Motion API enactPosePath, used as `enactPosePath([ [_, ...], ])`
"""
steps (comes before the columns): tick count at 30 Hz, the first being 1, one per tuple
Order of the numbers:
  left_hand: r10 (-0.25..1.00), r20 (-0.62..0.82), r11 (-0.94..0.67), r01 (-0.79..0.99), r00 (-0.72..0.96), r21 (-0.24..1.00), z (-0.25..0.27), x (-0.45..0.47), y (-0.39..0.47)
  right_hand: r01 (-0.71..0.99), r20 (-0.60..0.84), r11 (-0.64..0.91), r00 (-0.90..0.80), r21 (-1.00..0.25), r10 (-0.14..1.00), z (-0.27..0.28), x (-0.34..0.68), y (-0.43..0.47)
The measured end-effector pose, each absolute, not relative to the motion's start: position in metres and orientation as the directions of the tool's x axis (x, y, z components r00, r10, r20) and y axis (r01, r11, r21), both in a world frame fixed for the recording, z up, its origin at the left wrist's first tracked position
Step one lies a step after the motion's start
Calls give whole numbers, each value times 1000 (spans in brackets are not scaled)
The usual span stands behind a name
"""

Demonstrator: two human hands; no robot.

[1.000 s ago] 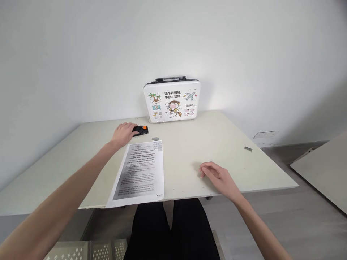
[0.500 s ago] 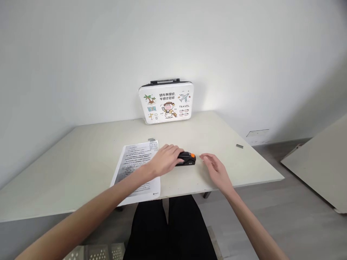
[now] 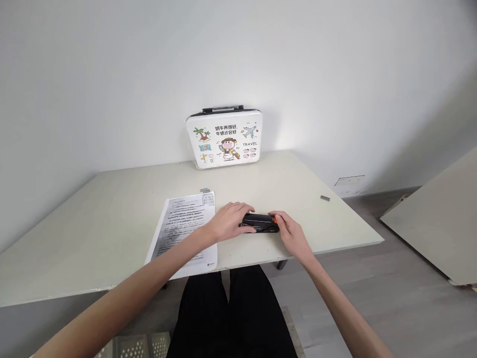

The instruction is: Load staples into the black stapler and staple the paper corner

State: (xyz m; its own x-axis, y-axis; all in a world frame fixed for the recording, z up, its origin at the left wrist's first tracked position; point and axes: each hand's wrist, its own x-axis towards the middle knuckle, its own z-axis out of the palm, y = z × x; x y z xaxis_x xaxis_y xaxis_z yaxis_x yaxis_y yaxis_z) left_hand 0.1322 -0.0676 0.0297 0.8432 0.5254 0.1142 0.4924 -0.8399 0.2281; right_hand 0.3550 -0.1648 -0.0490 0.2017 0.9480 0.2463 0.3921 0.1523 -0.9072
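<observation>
A black stapler (image 3: pixel 261 223) with an orange end piece lies across the table near its front edge. My left hand (image 3: pixel 231 220) grips its left end, thumb along the near side and fingers over the far side. At the orange right end, my right hand (image 3: pixel 291 232) has its thumb and fingers closed around the stapler. Left of it lies a printed sheet of paper (image 3: pixel 188 233), partly under my left forearm. Strips of grey staples (image 3: pixel 205 190) rest at the paper's top edge. Another strip of staples (image 3: pixel 325 198) lies off to the right.
A white cartoon-printed case (image 3: pixel 225 139) with a black handle leans on the wall at the table's back. The table's front edge (image 3: pixel 253 263) runs just above my legs. A pale board (image 3: pixel 436 219) stands on the floor at right.
My right hand has moved from beside the stapler onto its orange end and closed on it. The stapler has shifted slightly right and turned a little, with my left hand still on it.
</observation>
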Motion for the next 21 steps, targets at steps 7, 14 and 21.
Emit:
enactPosePath([
  [7, 594, -8, -759, 564, 804, 325, 33, 103, -50, 420, 259, 145, 228, -896, 939, -52, 352, -166],
  [14, 575, 23, -796, 553, 818, 248, 24, 114, -59, 527, 284, 168, 147, -833, 947, -51, 345, -170],
  [21, 611, 65, -769, 572, 789, 284, 25, 82, -62, 616, 349, 223, 90, -755, 933, -63, 346, -165],
])
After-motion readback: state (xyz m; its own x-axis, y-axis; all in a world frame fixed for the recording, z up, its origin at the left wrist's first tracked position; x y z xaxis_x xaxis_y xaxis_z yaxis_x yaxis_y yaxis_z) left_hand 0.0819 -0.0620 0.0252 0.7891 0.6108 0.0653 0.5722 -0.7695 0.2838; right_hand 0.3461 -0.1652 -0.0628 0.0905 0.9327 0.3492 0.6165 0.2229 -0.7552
